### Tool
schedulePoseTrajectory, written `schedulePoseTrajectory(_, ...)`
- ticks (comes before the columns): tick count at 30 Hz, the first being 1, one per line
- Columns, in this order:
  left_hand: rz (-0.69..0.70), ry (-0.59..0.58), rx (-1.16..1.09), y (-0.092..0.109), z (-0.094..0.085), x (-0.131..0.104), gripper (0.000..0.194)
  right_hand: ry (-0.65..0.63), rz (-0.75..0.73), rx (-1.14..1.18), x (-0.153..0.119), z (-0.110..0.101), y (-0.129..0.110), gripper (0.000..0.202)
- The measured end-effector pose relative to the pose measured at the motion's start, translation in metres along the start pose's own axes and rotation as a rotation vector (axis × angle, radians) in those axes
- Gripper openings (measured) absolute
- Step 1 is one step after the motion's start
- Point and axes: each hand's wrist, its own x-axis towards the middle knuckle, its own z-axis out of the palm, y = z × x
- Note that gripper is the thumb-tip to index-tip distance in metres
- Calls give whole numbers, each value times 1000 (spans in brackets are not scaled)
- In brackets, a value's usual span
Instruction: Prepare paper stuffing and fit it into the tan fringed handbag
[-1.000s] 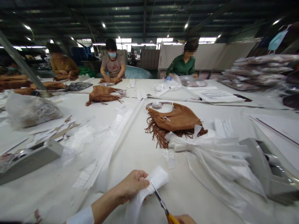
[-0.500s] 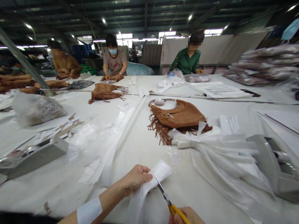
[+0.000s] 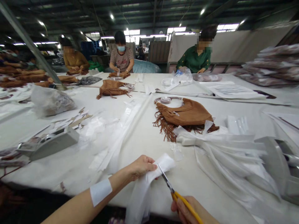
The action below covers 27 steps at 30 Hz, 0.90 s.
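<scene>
My left hand (image 3: 143, 168) pinches a folded strip of thin white wrapping sheet (image 3: 164, 163), whose loose end hangs down over the table's front edge. My right hand (image 3: 187, 208) grips a pair of scissors (image 3: 173, 189) with yellow handles. The blades reach up to the folded sheet beside my left fingertips; whether they are parted is hard to make out. Beyond my hands lies a brown fringed handbag (image 3: 187, 112) with its strap wrapped. To the right of it, a heap of white sheet strips (image 3: 224, 155) spreads over the table.
Grey tape dispensers stand at left (image 3: 54, 141) and right (image 3: 280, 168). Paper scraps (image 3: 72, 121) and a filled plastic bag (image 3: 52, 101) lie left. Another fringed bag (image 3: 114, 88) sits farther back. Co-workers stand across the table; wrapped packs (image 3: 273, 65) are stacked at right.
The view has shifted, so the scene sits farther right, and more of the table's front edge shows. Both hands keep their hold on the sheet and the scissors.
</scene>
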Motion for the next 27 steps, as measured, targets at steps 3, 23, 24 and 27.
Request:
schedulePoseTrajectory(3,0,7,-14,3,2,2,33,-14,-18,3,4,-3,4,84)
schedulePoseTrajectory(23,62,-18,30,7,1,-10,43,-77,-117,2,-25,-12,-48,77)
schedulePoseTrajectory(24,63,-11,40,4,4,-10,43,-82,-92,-7,-25,-12,-45,78)
schedulePoseTrajectory(27,62,7,47,-9,11,-9,44,-68,-82,-22,-30,-12,-34,77)
